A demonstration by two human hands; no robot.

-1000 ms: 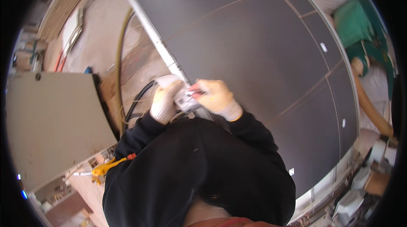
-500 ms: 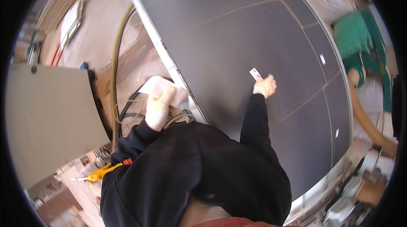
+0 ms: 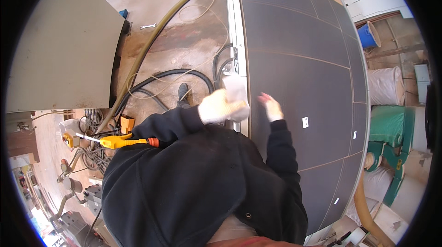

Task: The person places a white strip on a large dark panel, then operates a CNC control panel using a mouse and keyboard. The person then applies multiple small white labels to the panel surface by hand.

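The left hand [image 3: 215,107] wears a cream glove and holds a white sheet [image 3: 236,91]; the right hand [image 3: 272,108] is gloved pale with pinkish-red fingertips. The tabletop [image 3: 299,62] is dark charcoal, crossed by thin tan seam lines and dotted with small white labels [image 3: 305,122]. Sleeves are black. On the stained brown-grey floor [image 3: 184,39] lie an olive hose [image 3: 152,49], black cables [image 3: 161,79], a yellow tool [image 3: 120,142] with an orange-red tip

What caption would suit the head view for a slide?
Gloved left hand holds a white cloth at the edge of a dark panelled table; gloved right hand rests on it.
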